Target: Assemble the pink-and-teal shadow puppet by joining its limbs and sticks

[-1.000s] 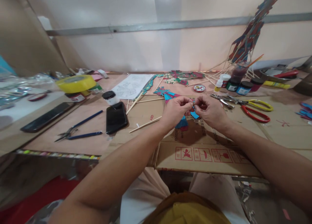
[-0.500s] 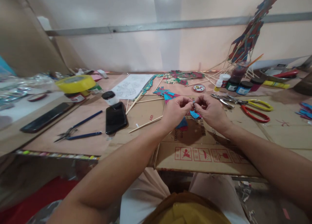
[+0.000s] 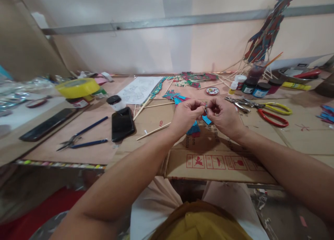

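Observation:
My left hand (image 3: 185, 115) and my right hand (image 3: 224, 116) meet above the flattened cardboard (image 3: 224, 156), fingertips pinched together on a small blue and red paper puppet piece (image 3: 194, 128) that hangs below them. The exact spot they pinch is tiny and partly hidden by the fingers. More blue cut-out pieces (image 3: 175, 96) lie just behind the hands. A thin bamboo stick (image 3: 153, 131) rests on the cardboard to the left of my left hand.
A black phone (image 3: 122, 124) and a black-capped jar (image 3: 114, 102) lie left of the hands, blue-handled pliers (image 3: 83, 137) further left. Red and yellow scissors (image 3: 273, 114), paint jars (image 3: 257, 89) and standing stick puppets (image 3: 266, 38) are to the right. A yellow tape roll (image 3: 77, 88) sits far left.
The hands keep pinching the same piece, working it slightly between the fingertips. The view has shifted a little, so everything sits a bit lower and left.

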